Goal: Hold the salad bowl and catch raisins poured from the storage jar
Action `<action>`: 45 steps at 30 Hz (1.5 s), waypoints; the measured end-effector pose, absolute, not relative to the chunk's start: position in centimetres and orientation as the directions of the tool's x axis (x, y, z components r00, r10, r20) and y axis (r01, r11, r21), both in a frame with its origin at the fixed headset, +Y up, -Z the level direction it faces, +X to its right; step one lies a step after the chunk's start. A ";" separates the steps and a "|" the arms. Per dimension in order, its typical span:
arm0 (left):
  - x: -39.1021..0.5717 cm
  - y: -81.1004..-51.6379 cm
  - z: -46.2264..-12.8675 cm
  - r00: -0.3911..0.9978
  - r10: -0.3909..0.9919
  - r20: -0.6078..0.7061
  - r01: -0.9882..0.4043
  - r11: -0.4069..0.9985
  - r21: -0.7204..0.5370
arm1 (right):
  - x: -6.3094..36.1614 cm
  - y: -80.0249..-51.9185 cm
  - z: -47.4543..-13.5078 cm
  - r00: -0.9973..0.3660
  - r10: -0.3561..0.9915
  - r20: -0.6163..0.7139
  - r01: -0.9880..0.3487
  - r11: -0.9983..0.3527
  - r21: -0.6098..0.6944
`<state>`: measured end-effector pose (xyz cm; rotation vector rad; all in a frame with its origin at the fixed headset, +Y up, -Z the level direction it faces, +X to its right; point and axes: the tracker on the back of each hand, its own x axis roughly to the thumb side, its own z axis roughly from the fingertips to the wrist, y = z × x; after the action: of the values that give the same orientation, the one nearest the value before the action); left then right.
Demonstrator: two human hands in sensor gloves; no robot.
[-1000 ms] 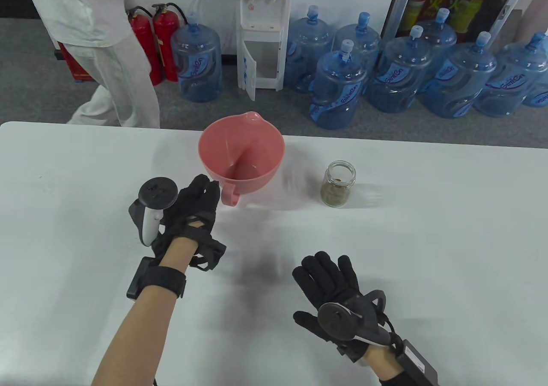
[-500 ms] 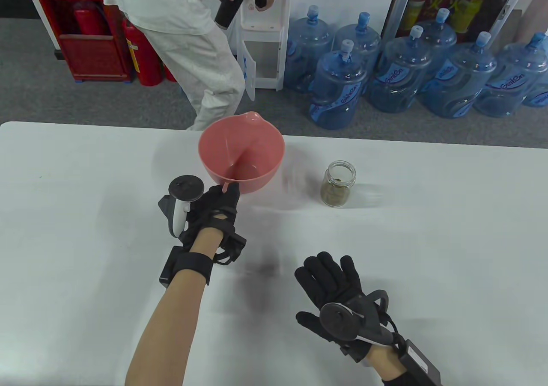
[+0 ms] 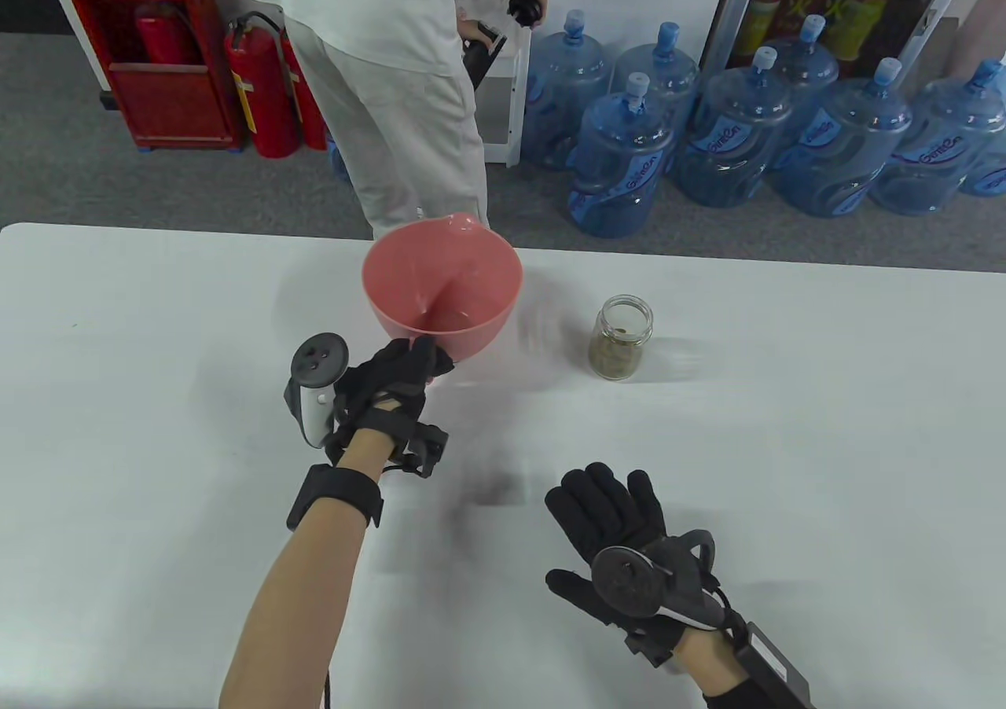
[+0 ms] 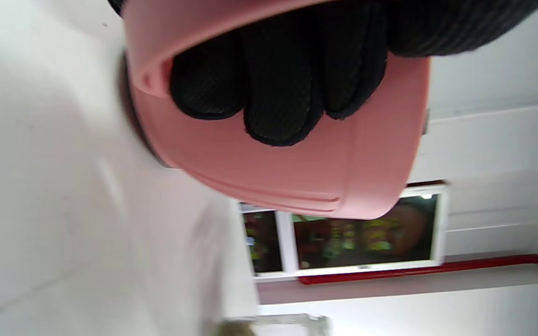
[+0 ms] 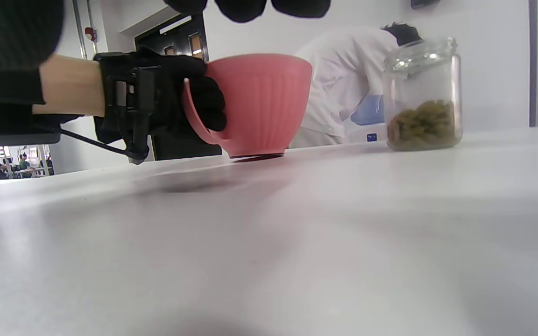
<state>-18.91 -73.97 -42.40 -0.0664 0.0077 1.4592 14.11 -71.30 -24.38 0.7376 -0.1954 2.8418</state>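
Our left hand (image 3: 397,375) grips the handle of the pink bowl (image 3: 442,284), which stands upright on the white table (image 3: 786,442) near the middle of its far edge. In the left wrist view our gloved fingers (image 4: 273,79) curl through the handle and lie against the bowl's outer wall. To the bowl's right, apart from it, stands the lidless glass jar (image 3: 621,337), its raisins filling only the lower part. Our right hand (image 3: 621,540) lies flat near the table's near edge, fingers spread and straight, holding nothing, well apart from both jar and bowl. Beyond the far edge a person in white clothes (image 3: 393,80) stands with their back to us, beside red fire extinguishers (image 3: 263,80) and a row of blue water bottles (image 3: 731,143).
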 end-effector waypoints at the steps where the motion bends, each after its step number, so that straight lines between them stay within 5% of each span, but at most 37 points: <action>1: -19.0 -73.8 -42.0 0.099 0.995 -0.024 -0.994 0.097 -0.055 | 14.2 -71.3 -24.5 -0.858 0.158 0.489 -0.224 -0.971 -0.080; 10: -19.3 -70.0 -34.0 0.068 0.983 0.170 -0.967 0.107 -0.230 | 14.7 -70.9 -24.6 -0.841 0.234 0.488 -0.307 -0.949 -0.073; 18: -20.2 -70.6 -27.2 -0.002 0.976 0.218 -0.951 0.065 -0.302 | 14.5 -71.0 -24.4 -0.847 0.202 0.491 -0.284 -0.954 -0.097; 33: -20.7 -71.8 -25.4 -0.035 0.942 0.334 -0.947 0.076 -0.313 | 14.3 -70.7 -24.4 -0.837 0.202 0.508 -0.280 -0.956 -0.082; 37: -20.8 -72.0 -25.5 -0.031 0.939 0.342 -0.948 0.082 -0.309 | 15.0 -69.4 -26.6 -0.819 0.171 0.547 -0.165 -0.984 0.061; 45: -20.9 -72.6 -25.5 -0.044 0.941 0.336 -0.951 0.064 -0.303 | 18.0 -66.0 -36.3 -0.905 0.234 0.355 -0.243 -0.970 0.020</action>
<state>-20.95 -72.58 -25.52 0.0242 -0.5197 1.5288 18.02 -65.96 -36.27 0.5259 -0.0357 2.8483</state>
